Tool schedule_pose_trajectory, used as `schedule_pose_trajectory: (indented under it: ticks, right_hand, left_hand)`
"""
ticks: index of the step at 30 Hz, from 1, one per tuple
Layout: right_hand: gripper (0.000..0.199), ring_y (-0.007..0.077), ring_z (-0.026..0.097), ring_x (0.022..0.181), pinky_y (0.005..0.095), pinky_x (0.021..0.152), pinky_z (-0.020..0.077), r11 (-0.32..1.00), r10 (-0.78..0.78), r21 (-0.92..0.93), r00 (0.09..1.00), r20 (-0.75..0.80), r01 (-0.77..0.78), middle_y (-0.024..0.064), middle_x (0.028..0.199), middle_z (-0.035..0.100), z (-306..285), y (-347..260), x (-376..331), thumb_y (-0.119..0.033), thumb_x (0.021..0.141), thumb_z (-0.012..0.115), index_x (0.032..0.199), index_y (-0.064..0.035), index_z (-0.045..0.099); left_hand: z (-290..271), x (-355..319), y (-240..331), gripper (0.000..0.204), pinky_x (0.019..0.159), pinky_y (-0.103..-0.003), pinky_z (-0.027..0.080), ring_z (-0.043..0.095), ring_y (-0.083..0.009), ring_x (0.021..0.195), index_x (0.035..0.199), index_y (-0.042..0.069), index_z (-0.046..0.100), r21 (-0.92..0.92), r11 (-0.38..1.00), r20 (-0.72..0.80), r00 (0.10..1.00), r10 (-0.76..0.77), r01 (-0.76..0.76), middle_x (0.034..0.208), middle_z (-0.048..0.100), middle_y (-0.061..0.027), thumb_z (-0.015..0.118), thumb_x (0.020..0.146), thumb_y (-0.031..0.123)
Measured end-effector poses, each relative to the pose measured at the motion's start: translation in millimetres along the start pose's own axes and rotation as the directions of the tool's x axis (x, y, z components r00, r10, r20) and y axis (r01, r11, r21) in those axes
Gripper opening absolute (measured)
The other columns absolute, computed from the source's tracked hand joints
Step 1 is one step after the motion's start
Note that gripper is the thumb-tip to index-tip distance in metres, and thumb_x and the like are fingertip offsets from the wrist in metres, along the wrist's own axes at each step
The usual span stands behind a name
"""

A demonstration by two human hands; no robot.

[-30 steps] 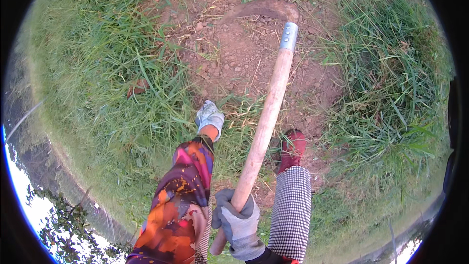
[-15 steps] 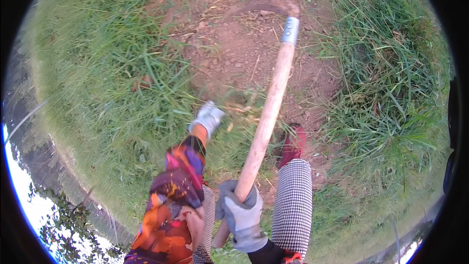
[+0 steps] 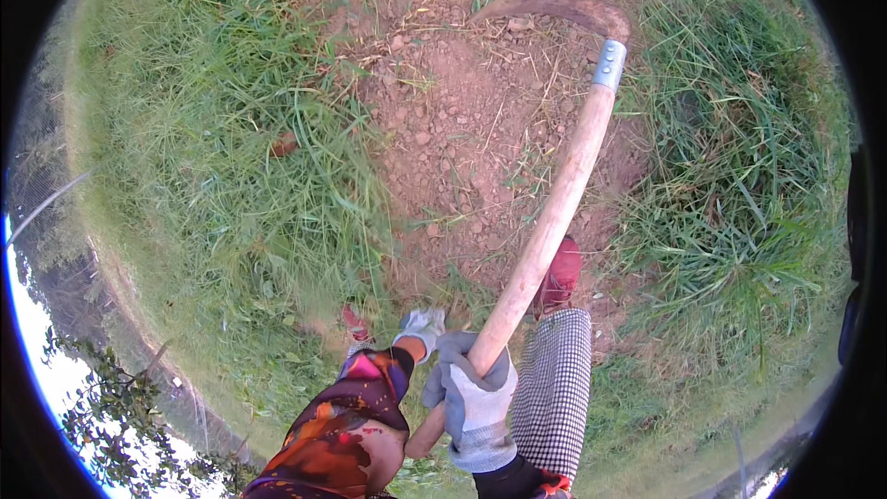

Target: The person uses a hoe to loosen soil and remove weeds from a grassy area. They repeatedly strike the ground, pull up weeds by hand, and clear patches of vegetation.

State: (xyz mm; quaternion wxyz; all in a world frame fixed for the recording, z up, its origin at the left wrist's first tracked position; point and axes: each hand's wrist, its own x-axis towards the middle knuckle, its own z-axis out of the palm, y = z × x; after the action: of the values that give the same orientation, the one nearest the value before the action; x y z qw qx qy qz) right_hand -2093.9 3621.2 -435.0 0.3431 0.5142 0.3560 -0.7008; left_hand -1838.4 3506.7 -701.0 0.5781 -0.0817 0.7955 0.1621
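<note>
A sickle with a long wooden handle [image 3: 560,203] stretches from my lap to the far side. Its curved, rust-brown blade [image 3: 564,6] is over bare soil, tip to the left, joined to the wood by a riveted silver collar [image 3: 608,64]. Near the lower end my right hand [image 3: 473,388], in a grey and white glove, is closed round the handle, whose butt sticks out beneath the fist. Just left of it is my left hand [image 3: 422,326], also gloved, low over the grass and apart from the handle. Its fingers are small and blurred, so their pose is unclear.
Reddish-brown soil [image 3: 453,129] with dry stalks runs ahead of me. Tall green grass [image 3: 231,129] borders it on the left, and a dense grass clump [image 3: 739,176] on the right. My red shoe [image 3: 562,275] rests beside the handle. A leafy branch [image 3: 111,407] shows at lower left.
The sickle's blade and collar have shifted to the right, with my right hand slightly right as well. My left hand has drawn back toward me, closer to the right hand.
</note>
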Motion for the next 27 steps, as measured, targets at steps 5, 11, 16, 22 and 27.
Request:
schedule_pose_trajectory:
  ticks: [5, 11, 16, 22, 27]
  right_hand:
    - [0.014, 0.0141, 0.047, 0.041, 0.0254, 0.038, 0.0401, 0.997, 0.024, 0.071, 1.0, -0.018, -0.023, 0.0049, 0.06, 0.047, -3, 5, 6, 0.0, 0.077, 0.054, 0.089, 0.0025, 0.048]
    - [0.013, 0.0124, 0.048, 0.043, 0.0242, 0.039, 0.04, 0.999, 0.028, 0.03, 1.0, -0.011, -0.028, 0.0042, 0.058, 0.049, 5, 9, 3, 0.0, 0.077, 0.056, 0.089, 0.001, 0.051]
    - [0.014, 0.0139, 0.049, 0.043, 0.0246, 0.041, 0.0409, 0.996, 0.09, -0.019, 0.996, -0.024, -0.091, 0.0056, 0.058, 0.051, 5, 20, 7, 0.0, 0.076, 0.056, 0.089, 0.0023, 0.052]
    - [0.017, 0.0121, 0.05, 0.045, 0.0238, 0.042, 0.0409, 0.989, 0.119, -0.097, 0.992, 0.046, -0.115, 0.0037, 0.062, 0.051, 4, 22, 4, -0.001, 0.076, 0.058, 0.092, 0.0003, 0.05]
    - [0.017, 0.011, 0.049, 0.046, 0.0234, 0.043, 0.041, 0.97, -0.052, -0.229, 0.99, 0.128, 0.08, 0.0023, 0.062, 0.05, 1, 26, 7, -0.002, 0.077, 0.058, 0.093, -0.0013, 0.051]
  left_hand:
    - [-113, 55, 54, 0.035, 0.095, -0.046, 0.03, 0.04, -0.0358, 0.112, 0.11, 0.01, 0.053, 0.137, 0.987, -0.476, 0.879, -0.013, 0.089, 0.127, 0.04, -0.0184, 0.048, 0.082, 0.03]
    - [-191, 87, 26, 0.048, 0.103, -0.046, 0.023, 0.032, -0.0363, 0.123, 0.118, 0.017, 0.049, 0.36, 0.922, -0.351, 0.896, 0.273, -0.14, 0.133, 0.034, -0.0172, 0.058, 0.073, 0.031]
    - [-190, 99, 36, 0.043, 0.088, -0.041, 0.041, 0.053, -0.0317, 0.101, 0.116, 0.01, 0.049, -0.13, 0.988, -0.035, 0.997, 0.074, -0.078, 0.113, 0.054, -0.019, 0.052, 0.075, 0.022]
    - [-149, 83, 56, 0.044, 0.087, -0.038, 0.042, 0.052, -0.029, 0.103, 0.121, 0.006, 0.043, 0.257, 0.909, -0.316, 0.86, 0.4, -0.328, 0.122, 0.045, -0.0175, 0.048, 0.081, 0.023]
    - [-198, 138, 77, 0.058, 0.088, -0.039, 0.041, 0.05, -0.0326, 0.104, 0.12, 0.015, 0.045, -0.22, 0.883, -0.473, 0.837, 0.275, -0.415, 0.129, 0.036, -0.0199, 0.066, 0.067, 0.022]
